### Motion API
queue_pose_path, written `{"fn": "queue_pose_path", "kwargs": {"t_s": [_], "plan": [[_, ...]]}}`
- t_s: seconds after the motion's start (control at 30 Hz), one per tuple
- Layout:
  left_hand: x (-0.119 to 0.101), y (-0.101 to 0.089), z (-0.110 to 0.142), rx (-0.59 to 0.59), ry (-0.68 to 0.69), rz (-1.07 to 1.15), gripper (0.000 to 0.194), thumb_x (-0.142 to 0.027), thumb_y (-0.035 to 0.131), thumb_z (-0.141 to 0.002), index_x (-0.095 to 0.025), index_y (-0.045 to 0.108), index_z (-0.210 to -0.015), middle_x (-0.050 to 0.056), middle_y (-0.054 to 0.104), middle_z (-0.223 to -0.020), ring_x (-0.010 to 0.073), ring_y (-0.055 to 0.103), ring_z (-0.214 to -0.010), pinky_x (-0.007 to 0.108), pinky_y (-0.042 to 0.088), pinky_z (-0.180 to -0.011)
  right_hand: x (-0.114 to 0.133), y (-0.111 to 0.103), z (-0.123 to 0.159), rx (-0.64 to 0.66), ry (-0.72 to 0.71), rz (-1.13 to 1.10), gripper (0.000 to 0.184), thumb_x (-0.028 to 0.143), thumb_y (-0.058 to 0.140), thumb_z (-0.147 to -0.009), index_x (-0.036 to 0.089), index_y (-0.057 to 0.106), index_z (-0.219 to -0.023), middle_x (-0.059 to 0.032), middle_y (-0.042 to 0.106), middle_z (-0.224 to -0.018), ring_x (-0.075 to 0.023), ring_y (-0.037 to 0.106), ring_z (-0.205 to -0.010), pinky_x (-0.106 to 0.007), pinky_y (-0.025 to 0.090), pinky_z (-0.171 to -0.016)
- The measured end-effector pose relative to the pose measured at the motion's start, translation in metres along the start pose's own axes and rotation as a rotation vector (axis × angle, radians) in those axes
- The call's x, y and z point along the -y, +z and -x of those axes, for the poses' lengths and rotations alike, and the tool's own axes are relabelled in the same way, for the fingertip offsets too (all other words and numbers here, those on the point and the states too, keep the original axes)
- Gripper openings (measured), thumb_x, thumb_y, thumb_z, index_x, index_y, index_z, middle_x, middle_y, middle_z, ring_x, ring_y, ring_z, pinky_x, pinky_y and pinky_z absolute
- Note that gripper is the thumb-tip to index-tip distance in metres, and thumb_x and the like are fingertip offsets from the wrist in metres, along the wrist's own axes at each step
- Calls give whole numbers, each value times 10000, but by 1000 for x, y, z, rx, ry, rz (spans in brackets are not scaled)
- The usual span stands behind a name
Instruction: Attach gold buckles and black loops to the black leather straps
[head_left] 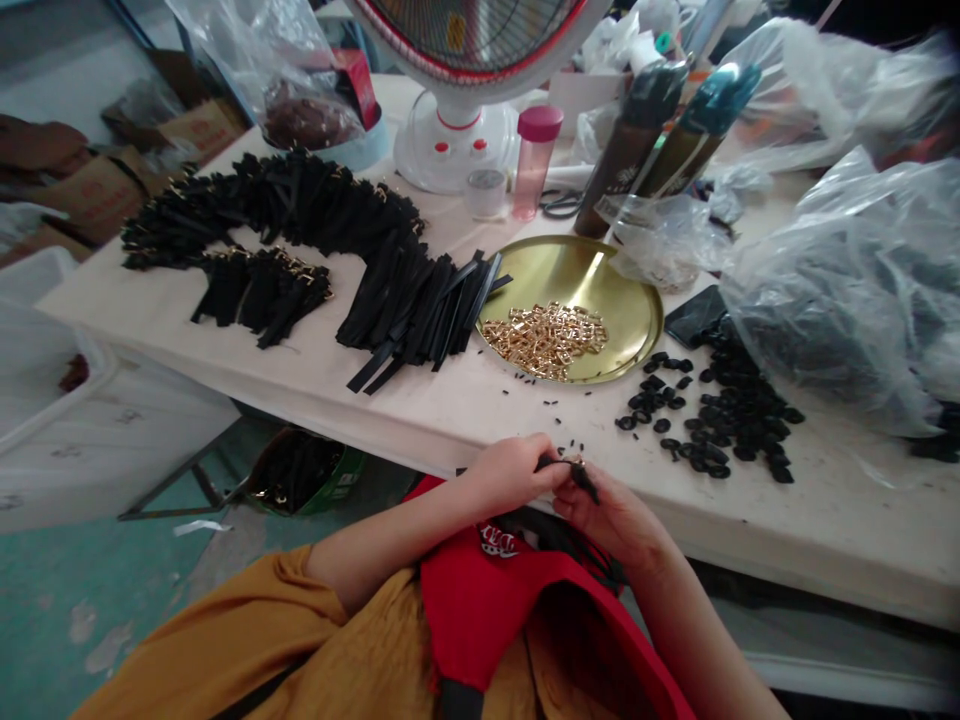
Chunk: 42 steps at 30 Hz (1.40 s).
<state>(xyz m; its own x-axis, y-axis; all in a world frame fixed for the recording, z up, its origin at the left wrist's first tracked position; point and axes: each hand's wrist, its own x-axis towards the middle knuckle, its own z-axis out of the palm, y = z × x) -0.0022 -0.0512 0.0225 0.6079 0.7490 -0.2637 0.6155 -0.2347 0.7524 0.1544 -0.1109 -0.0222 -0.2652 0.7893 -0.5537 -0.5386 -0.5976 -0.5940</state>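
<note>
My left hand point(510, 472) and my right hand point(611, 515) meet at the near table edge, both pinched on one small black strap piece point(581, 478) with a bit of gold metal at its top. A round gold tray point(634, 300) just beyond holds a heap of gold buckles point(546, 338). Black loops point(712, 415) lie scattered to the right of my hands. Rows of black straps point(420, 300) spread over the left half of the table. A red bag point(487, 600) rests in my lap.
A white table fan point(457, 120), a pink-capped bottle point(534, 160) and two spray cans point(660, 130) stand at the back. Clear plastic bags point(847, 290) fill the right side. A white bin point(75, 420) and cardboard boxes point(97, 190) sit at the left; a green box point(304, 475) is under the table.
</note>
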Motion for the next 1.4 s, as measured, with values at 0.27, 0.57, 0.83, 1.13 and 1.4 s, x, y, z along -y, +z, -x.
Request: {"fn": "queue_pose_path", "kwargs": {"t_s": [0.27, 0.57, 0.83, 1.13, 1.4], "plan": [[5, -5, -4, 90, -39, 145, 267, -394, 500, -768, -165, 562, -892, 6, 622, -768, 125, 551, -644, 215, 393, -576, 13, 7, -4, -345, -397, 412, 267, 460, 591, -712, 202, 524, -696, 3, 549, -708, -133, 503, -639, -276, 433, -624], [10, 2, -5, 219, -84, 466, 330, -308, 544, -741, -125, 542, -1015, 22, 626, -775, 109, 573, -625, 216, 430, -606, 14, 6, -2, -361, -453, 778, 265, 404, 541, -756, 201, 486, -918, 62, 462, -556, -112, 460, -503, -241, 384, -490], [15, 0, 1, 324, -111, 659, 309, -207, 495, -770, -111, 534, -1061, 45, 636, -844, 68, 547, -588, 204, 436, -603, 9, 0, 5, -404, -543, 1162, 177, 366, 477, -793, 195, 504, -833, 28, 483, -585, -125, 442, -513, -250, 356, -495], [16, 2, 0, 310, -44, 702, 331, -190, 502, -767, -99, 503, -1085, 49, 641, -823, 74, 561, -599, 210, 454, -613, 14, 6, 11, -147, -428, 985, 267, 405, 368, -864, 176, 485, -936, 41, 447, -544, -114, 436, -488, -234, 366, -473], [0, -11, 2, 279, -52, 504, 400, -180, 525, -746, -111, 465, -1135, 15, 628, -713, 85, 558, -549, 188, 425, -537, 24, 4, 12, 23, -401, 1120, 299, 388, 422, -850, 192, 505, -1059, 8, 494, -655, -122, 448, -551, -243, 371, -505]]}}
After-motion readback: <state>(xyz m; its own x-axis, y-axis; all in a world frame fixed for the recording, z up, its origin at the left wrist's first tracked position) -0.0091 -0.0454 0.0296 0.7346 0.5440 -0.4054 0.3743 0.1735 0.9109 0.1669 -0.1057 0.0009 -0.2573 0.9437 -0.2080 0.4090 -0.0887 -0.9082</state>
